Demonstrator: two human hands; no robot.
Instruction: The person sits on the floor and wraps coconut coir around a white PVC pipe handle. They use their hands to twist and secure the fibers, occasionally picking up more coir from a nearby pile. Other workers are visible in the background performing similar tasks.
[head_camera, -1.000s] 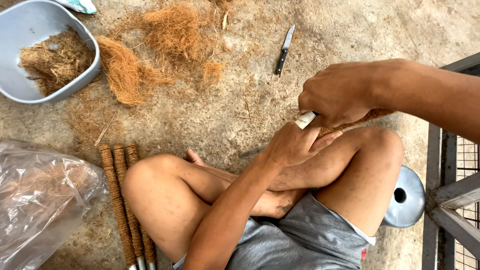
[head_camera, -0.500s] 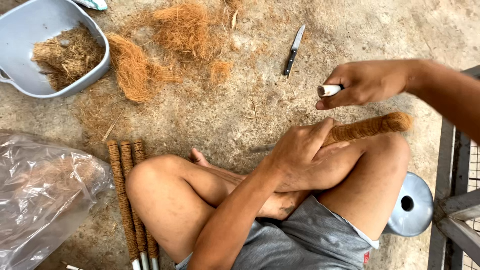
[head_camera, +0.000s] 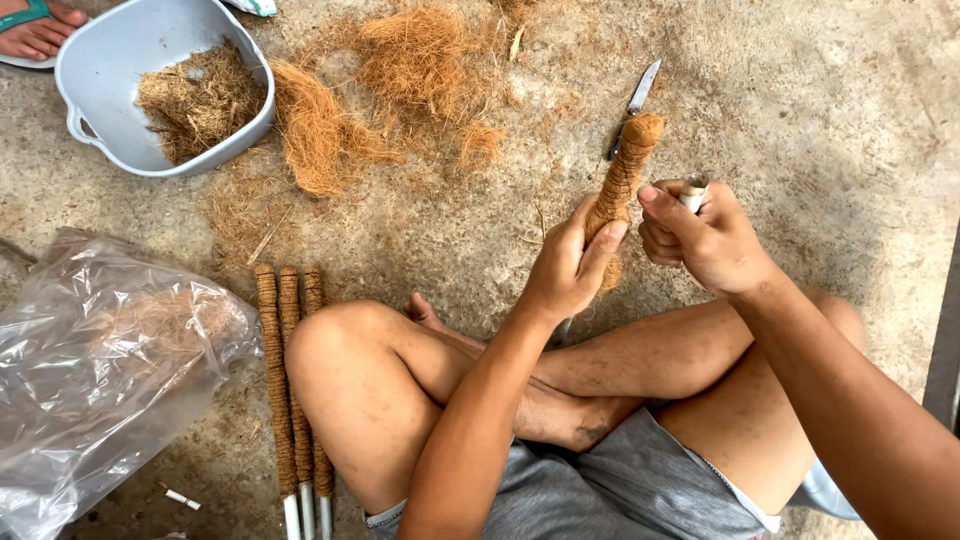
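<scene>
Gripping a fibre-wrapped stick near its lower part, the left hand keeps it upright and slightly tilted, fingers closed around the brown coir covering. Just beside it, the right hand is clenched around a small white spool, whose end shows above the fingers. Beyond both hands, a knife lies on the concrete floor, its blade pointing away. Farther off to the left of the left hand, loose coconut fibre is scattered beside a grey basin that holds more fibre. Three finished wrapped sticks lie side by side on the floor next to the person's left knee, with a clear plastic bag just beyond them.
</scene>
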